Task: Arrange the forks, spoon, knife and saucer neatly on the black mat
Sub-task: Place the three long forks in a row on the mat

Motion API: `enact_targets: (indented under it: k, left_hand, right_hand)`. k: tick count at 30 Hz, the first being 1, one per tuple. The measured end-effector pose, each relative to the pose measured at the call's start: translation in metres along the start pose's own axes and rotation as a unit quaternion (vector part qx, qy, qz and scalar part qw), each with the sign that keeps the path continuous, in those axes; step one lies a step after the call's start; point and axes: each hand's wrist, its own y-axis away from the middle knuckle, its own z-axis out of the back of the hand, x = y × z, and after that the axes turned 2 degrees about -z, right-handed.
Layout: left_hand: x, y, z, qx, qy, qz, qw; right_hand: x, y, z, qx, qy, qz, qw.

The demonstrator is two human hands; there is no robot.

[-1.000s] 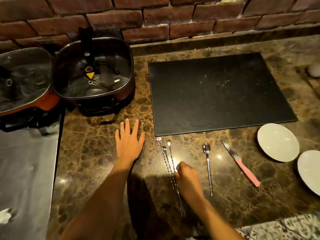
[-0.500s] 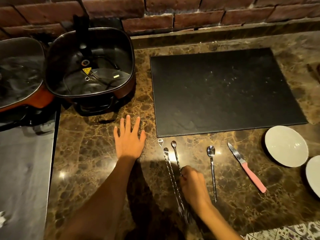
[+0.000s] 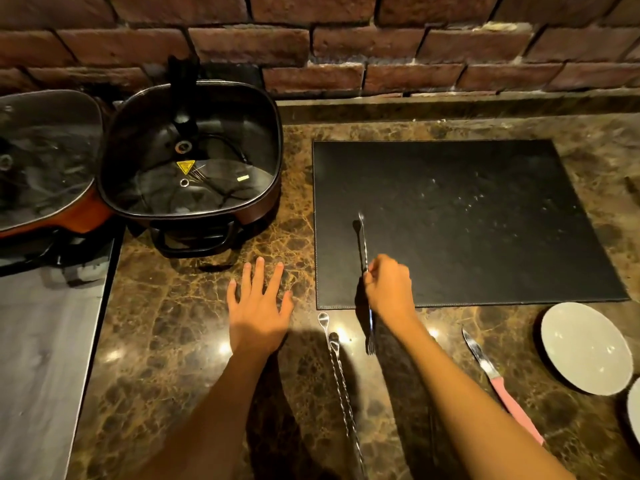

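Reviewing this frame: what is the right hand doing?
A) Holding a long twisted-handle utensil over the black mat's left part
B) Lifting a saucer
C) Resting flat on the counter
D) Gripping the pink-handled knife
A: the right hand pinches a twisted-handle utensil by its shaft, its far end over the black mat.

A home kitchen: marble counter (image 3: 194,323), brick wall (image 3: 346,46), electric pot (image 3: 190,157).

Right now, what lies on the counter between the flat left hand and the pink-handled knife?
In the head view, between left hand and pink-handled knife: two twisted-handle utensils on the counter, then the right hand's forearm, fork gripped.
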Motion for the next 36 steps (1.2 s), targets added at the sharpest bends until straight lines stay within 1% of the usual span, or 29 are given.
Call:
enact_targets:
  k: [4,7,15,18,20,22,26,29,31,33,36]
  left_hand:
    - [0.002,0.001,-0.007,-0.05,0.002,-0.015,0.999]
    - [0.005,0.001,-0.008,-0.066,-0.004,-0.031,0.997]
    - [0.004,0.001,-0.007,-0.064,0.003,-0.031,0.997]
    - [0.004,0.002,-0.007,-0.068,-0.002,-0.031,0.997]
    - [0.003,0.002,-0.005,-0.06,-0.003,-0.027,0.998]
    - [0.001,0.002,-0.003,-0.047,-0.004,-0.016,0.999]
    - [-0.002,0.002,0.004,-0.022,0.004,-0.003,1.0]
    - [-0.004,0.0,0.009,-0.001,0.018,0.009,1.0]
    - [-0.005,-0.001,0.012,0.016,0.025,0.017,0.999]
    - [-0.005,-0.002,0.014,0.034,0.034,0.022,0.999]
    - [-0.005,-0.003,0.015,0.048,0.042,0.023,0.998]
  right_hand:
    - [0.019,-0.034,-0.002,0.005,0.016,-0.005,1.0]
    - [0.024,-0.046,-0.005,0.012,0.042,-0.015,0.999]
    - [0.023,-0.048,-0.011,0.004,0.068,-0.01,0.998]
    - [0.021,-0.04,-0.006,-0.002,0.057,-0.005,0.998]
    - [0.015,-0.026,-0.004,-0.019,0.046,0.005,0.999]
    - [0.006,-0.005,-0.005,-0.018,0.024,0.011,0.999]
    - [-0.018,0.061,-0.018,0.061,-0.013,0.007,0.998]
    - [-0.037,0.117,-0.028,0.107,0.024,0.008,0.994]
    - [-0.047,0.143,-0.031,0.129,0.043,0.007,0.991]
    - [-0.052,0.159,-0.031,0.149,0.037,-0.004,0.988]
    - [-0.054,0.173,-0.033,0.16,0.066,0.001,0.985]
